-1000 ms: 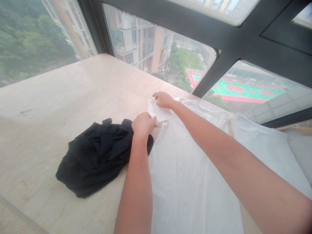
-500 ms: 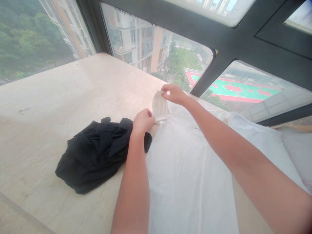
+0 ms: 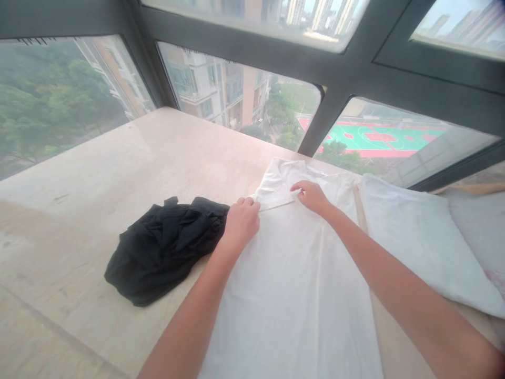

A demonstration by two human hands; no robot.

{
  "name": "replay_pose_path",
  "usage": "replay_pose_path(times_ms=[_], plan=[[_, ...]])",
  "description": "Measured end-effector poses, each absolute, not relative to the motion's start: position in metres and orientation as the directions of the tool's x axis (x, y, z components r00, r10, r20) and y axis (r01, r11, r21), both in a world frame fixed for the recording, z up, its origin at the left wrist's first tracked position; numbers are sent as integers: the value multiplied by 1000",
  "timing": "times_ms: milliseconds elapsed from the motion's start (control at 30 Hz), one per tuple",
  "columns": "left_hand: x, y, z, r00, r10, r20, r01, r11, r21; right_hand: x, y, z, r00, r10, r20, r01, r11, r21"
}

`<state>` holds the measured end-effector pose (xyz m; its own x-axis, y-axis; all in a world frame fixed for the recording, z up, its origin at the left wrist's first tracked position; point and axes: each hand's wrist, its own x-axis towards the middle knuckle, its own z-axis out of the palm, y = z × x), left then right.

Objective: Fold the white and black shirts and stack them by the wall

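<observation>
A white T-shirt lies spread on the pale stone sill, running from the near edge up towards the window. At its left edge my left hand is closed on the cloth, fingers curled over the end of a folded-over hem. My right hand is at the other end of that hem line, thumb and forefinger bent together at the cloth; their exact contact is hard to see. The far part of the shirt is rumpled. Just left of my left hand lies a crumpled black garment.
More white cloth lies flat to the right of the shirt. Dark window frames border the stone sill at the back and right. Trees, buildings and a sports court show through the glass.
The raised cream flap between my hands now lies folded over on the shirt. My right hand has moved right and lower; my left hand has shifted slightly right. The camera view has shifted too.
</observation>
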<state>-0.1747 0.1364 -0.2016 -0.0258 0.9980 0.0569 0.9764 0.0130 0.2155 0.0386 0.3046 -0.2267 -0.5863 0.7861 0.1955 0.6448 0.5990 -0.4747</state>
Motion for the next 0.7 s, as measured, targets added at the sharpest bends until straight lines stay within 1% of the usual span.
replay_pose_path(times_ms=[67, 167, 233, 300, 367, 433, 500, 567, 633, 700], plan=[[-171, 134, -207, -47, 990, 134, 976, 17, 219, 23, 312, -231, -570, 787, 236, 641, 606, -471], [-164, 132, -216, 4, 976, 217, 980, -48, 195, -9, 320, -233, -647, 711, 275, 602, 698, -388], [-160, 130, -223, 39, 978, 207, 983, -75, 168, -29, 323, -236, -715, 649, 258, 569, 756, -324], [-157, 125, -230, 36, 985, 171, 985, -63, 157, -44, 327, -240, -751, 626, 211, 562, 773, -295], [-158, 120, -233, 26, 988, 150, 985, -51, 163, -54, 336, -244, -717, 674, 179, 607, 729, -317], [-161, 119, -232, 18, 988, 151, 982, -45, 182, -60, 352, -245, -610, 767, 196, 681, 635, -364], [-167, 125, -227, -27, 985, 169, 976, -11, 220, -64, 371, -245, -485, 841, 241, 744, 541, -392], [-177, 138, -222, -126, 974, 186, 955, 69, 288, -67, 391, -242, -424, 866, 264, 780, 498, -380], [-190, 156, -217, -240, 959, 154, 910, 167, 380, -71, 408, -238, -450, 863, 229, 796, 504, -337], [-202, 173, -216, -311, 949, 50, 853, 256, 455, -75, 420, -233, -504, 852, 140, 803, 522, -286]])
